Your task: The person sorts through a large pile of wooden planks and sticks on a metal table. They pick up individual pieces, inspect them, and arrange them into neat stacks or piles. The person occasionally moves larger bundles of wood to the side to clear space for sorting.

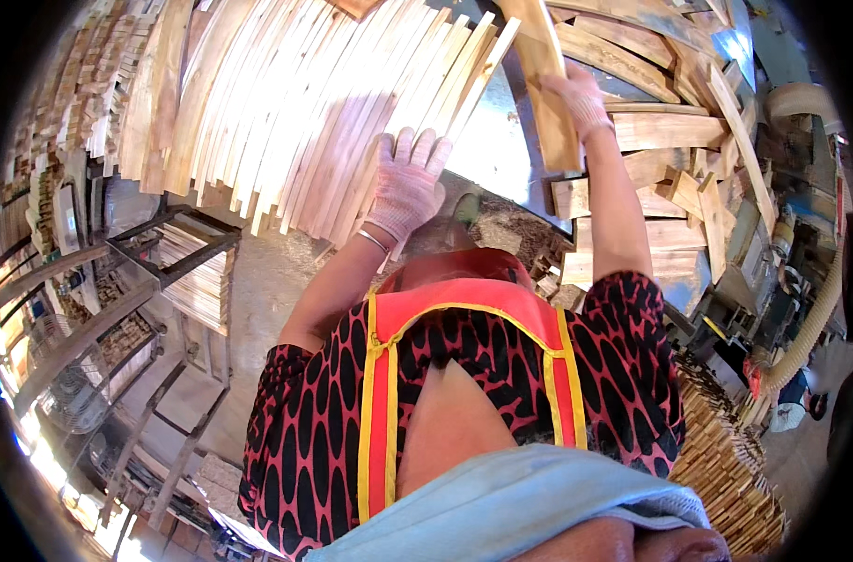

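Note:
Pale wooden strips lie side by side in a wide row in front of me, their near ends uneven. My left hand, in a knitted work glove, rests flat with fingers spread on the strips at the row's right end. To the right of it, my gloved right hand grips the right edge of a long wooden board. That board lies lengthwise away from me, over a bluish metal surface. The fingers of the right hand are partly hidden by the glove and the board.
Loose boards lie crosswise in a heap on the right. Stacked wood rises at the far left, above a dark metal frame. A ribbed hose runs down the right side. More stacked sticks stand at lower right.

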Available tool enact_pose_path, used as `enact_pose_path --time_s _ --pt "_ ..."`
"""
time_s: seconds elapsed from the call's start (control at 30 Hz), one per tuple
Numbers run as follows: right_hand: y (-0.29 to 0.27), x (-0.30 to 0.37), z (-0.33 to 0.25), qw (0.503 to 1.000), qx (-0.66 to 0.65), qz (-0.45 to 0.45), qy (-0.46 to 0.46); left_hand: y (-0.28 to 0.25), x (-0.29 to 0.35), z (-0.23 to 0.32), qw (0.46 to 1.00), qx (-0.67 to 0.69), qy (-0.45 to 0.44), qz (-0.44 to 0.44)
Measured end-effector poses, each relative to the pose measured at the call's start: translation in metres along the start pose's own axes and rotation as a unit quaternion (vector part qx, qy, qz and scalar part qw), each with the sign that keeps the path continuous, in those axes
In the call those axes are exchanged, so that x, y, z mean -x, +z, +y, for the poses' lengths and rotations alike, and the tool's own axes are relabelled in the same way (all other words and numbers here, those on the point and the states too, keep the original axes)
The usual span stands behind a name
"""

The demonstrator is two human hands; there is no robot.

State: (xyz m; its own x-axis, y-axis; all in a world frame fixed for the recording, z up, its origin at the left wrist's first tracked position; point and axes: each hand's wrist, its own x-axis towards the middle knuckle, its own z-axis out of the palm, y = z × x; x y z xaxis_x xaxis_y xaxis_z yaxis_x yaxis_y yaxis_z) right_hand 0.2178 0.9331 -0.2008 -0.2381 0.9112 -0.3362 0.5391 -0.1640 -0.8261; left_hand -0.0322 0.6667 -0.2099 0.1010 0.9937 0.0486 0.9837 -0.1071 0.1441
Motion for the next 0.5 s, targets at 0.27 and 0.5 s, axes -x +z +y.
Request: enact_pose_path --time_s 0.27,0.5 --pt "0.052 0.222 0.081 0.989 -0.068 0.100 0.089 -0.027 -0.039 0.007 0.986 -0.040 -0.026 -0.160" --pt "0.170 0.206 0.047 0.981 0.180 -0.075 0.023 -0.011 0.016 -0.040 0.986 0.037 -0.091 -0.133"
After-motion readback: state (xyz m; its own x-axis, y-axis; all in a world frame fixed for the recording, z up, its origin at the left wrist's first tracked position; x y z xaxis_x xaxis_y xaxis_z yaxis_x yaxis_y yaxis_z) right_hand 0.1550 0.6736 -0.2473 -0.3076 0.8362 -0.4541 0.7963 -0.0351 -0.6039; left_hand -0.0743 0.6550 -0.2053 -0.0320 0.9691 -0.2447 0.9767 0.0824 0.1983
